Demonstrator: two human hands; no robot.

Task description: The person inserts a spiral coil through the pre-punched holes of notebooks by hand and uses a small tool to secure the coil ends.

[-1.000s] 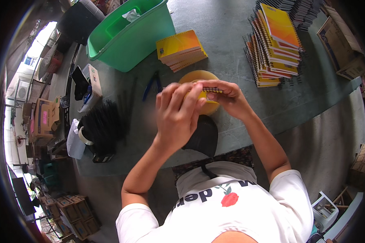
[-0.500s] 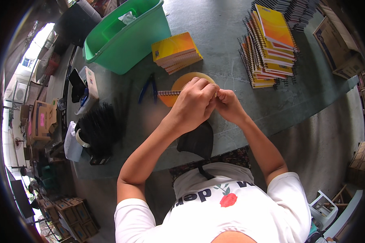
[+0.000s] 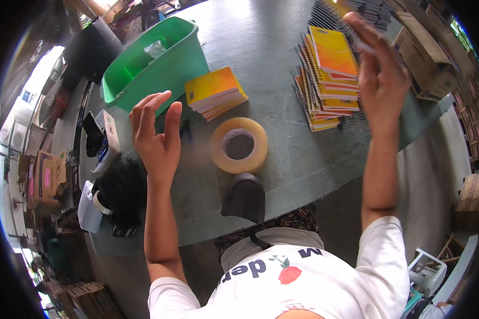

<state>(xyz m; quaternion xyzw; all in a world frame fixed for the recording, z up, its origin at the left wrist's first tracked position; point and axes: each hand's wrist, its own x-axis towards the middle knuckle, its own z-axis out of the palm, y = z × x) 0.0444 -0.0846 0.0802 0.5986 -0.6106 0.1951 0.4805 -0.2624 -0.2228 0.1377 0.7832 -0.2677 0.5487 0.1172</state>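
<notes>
A roll of clear packing tape (image 3: 238, 145) lies flat on the grey table (image 3: 282, 175), with no hand on it. My left hand (image 3: 155, 138) hovers open to the left of the roll, fingers spread, holding nothing. My right hand (image 3: 379, 74) is raised and open above the tall stack of spiral notebooks (image 3: 327, 74) at the right, blurred by motion. A smaller stack of yellow-orange notebooks (image 3: 214, 93) lies just behind the tape roll.
A green plastic bin (image 3: 149, 69) stands at the back left. A dark rounded object (image 3: 245, 198) sits at the table's near edge. Black items and a small box (image 3: 109, 154) crowd the left end. Cardboard boxes (image 3: 426, 53) stand at the far right.
Both hands were together on the tape roll; they have let go and moved apart, the left to the left, the right up toward the tall notebook stack. The roll lies free.
</notes>
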